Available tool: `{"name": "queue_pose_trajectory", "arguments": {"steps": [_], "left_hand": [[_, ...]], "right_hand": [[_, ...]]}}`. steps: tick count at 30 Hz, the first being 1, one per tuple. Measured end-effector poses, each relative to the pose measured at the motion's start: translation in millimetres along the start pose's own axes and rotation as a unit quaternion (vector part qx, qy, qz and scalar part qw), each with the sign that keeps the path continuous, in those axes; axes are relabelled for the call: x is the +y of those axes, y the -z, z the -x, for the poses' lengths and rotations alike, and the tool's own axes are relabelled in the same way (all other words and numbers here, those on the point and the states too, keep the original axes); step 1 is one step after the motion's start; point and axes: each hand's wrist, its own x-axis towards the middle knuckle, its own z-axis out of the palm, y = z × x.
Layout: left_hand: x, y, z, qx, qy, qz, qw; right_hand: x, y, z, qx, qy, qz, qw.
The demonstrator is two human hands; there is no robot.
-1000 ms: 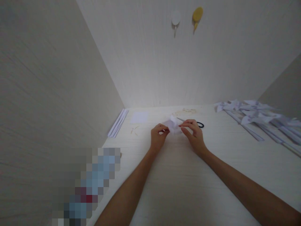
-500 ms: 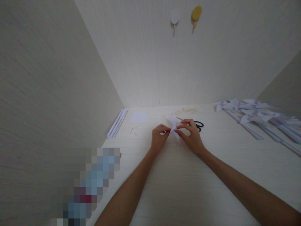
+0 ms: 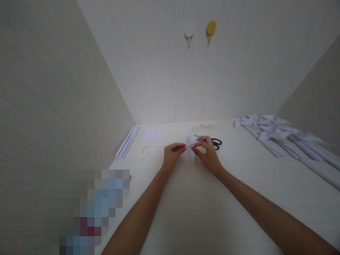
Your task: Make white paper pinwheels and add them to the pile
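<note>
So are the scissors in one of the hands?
No, the scissors lie on the table behind the right hand, which pinches folded paper.

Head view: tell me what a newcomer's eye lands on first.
Mid-table, the left hand and right hand pinch a small folded white paper piece between them. Black-handled scissors lie just behind the right hand. A heap of white paper pinwheels sprawls along the table's right side.

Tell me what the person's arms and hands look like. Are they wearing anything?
Both arms are bare as far as the picture shows: no sleeves, gloves, watch or bracelets. The left hand and right hand are bare too. No rings show, though the fingers are small and a bit blurry.
</note>
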Motion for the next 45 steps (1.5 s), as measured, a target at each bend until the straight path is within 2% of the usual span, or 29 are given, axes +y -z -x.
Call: {"name": "queue_pose_trajectory", "arguments": {"steps": [8, 15, 18, 21, 23, 25, 26, 28, 29, 33, 36, 41, 45], "left_hand": [[-11, 2.4, -9, 0.063, 0.036, 0.056, 0.996], [-14, 0.7, -12, 0.066, 0.044, 0.068, 0.995], [-3, 1.3, -14, 0.036, 0.058, 0.025, 0.997], [17, 10.2, -22, 0.016, 0.02, -0.074, 0.997], [32, 23.5, -31, 0.006, -0.005, -0.159, 0.987], [47, 43.2, -42, 0.002, -0.021, -0.291, 0.956], [53, 55.1, -48, 0.006, -0.032, -0.381, 0.924], [63, 81.2, -60, 0.002, -0.037, -0.577, 0.816], [67, 94.5, -64, 0.004, -0.028, -0.61, 0.792], [71, 139.8, -74, 0.033, 0.014, -0.686, 0.727], [65, 159.2, -77, 0.032, 0.048, -0.726, 0.686], [51, 171.9, -80, 0.017, 0.086, -0.762, 0.642], [44, 175.3, -81, 0.007, 0.107, -0.771, 0.627]], "right_hand": [[6, -1, -3, 0.042, -0.023, -0.035, 0.998], [6, -2, -3, 0.062, -0.023, -0.033, 0.997], [6, -1, -3, 0.06, -0.03, -0.03, 0.997], [7, -1, -3, 0.058, -0.04, -0.026, 0.997], [6, -1, -3, 0.058, -0.041, -0.027, 0.997], [6, -2, -3, 0.054, -0.04, -0.031, 0.997], [6, -2, -3, 0.054, -0.04, -0.034, 0.997], [6, -2, -3, 0.053, -0.038, -0.039, 0.997], [6, -2, -3, 0.053, -0.037, -0.042, 0.997], [6, -3, -3, 0.042, -0.036, -0.043, 0.998], [6, -3, -4, 0.038, -0.039, -0.044, 0.998], [6, -3, -4, 0.028, -0.049, -0.052, 0.997], [5, -3, -5, 0.023, -0.061, -0.053, 0.996]]}}
